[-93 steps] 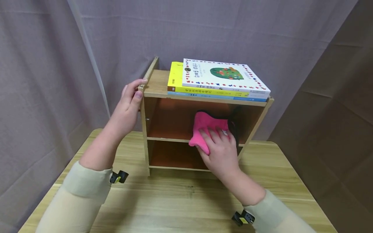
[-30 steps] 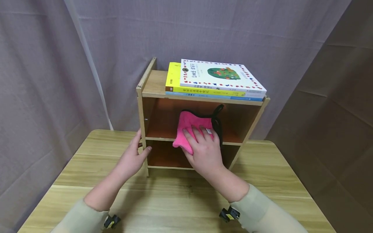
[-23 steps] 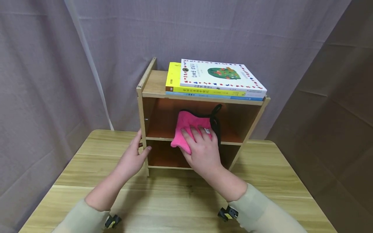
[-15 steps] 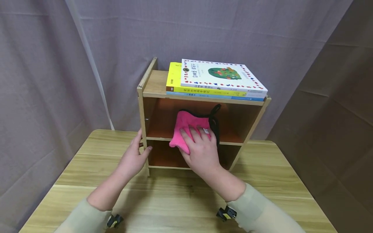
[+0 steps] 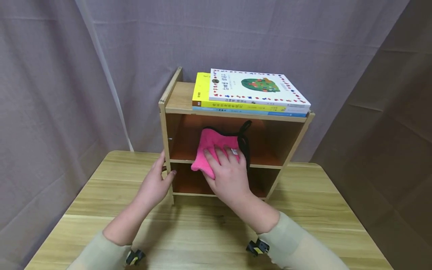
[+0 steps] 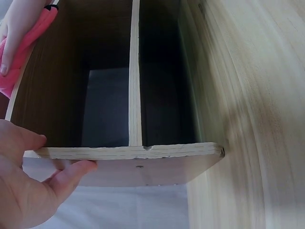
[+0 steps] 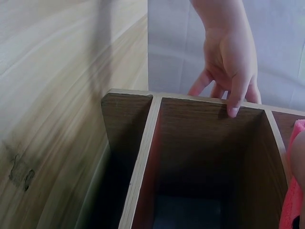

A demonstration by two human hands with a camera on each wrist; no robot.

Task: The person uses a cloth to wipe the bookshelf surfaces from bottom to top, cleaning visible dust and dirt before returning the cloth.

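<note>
A small wooden bookshelf [image 5: 164, 138] stands on the table. My left hand [image 5: 153, 185] grips its left side panel low down; in the left wrist view the thumb is on the inner face and the fingers [image 6: 74, 174] are outside. My right hand [image 5: 231, 180] holds a folded pink cloth [image 5: 221, 139] with black trim and a loop against the middle shelf [image 5: 266, 166], its fingers spread over the fabric. One corner of the cloth droops over the shelf's front edge. In the right wrist view only a strip of the cloth [image 7: 290, 202] shows.
A stack of books lies on the bookshelf's top: a white one [image 5: 233, 84] with a green picture, over a yellow one [image 5: 200, 88] and a blue one [image 5: 287, 113]. Behind hangs a grey curtain [image 5: 135, 56]. The wooden table [image 5: 195, 232] spreads out in front.
My left hand has come down from the top corner to the lower side panel. The right hand has slid leftward along the middle shelf with the cloth.
</note>
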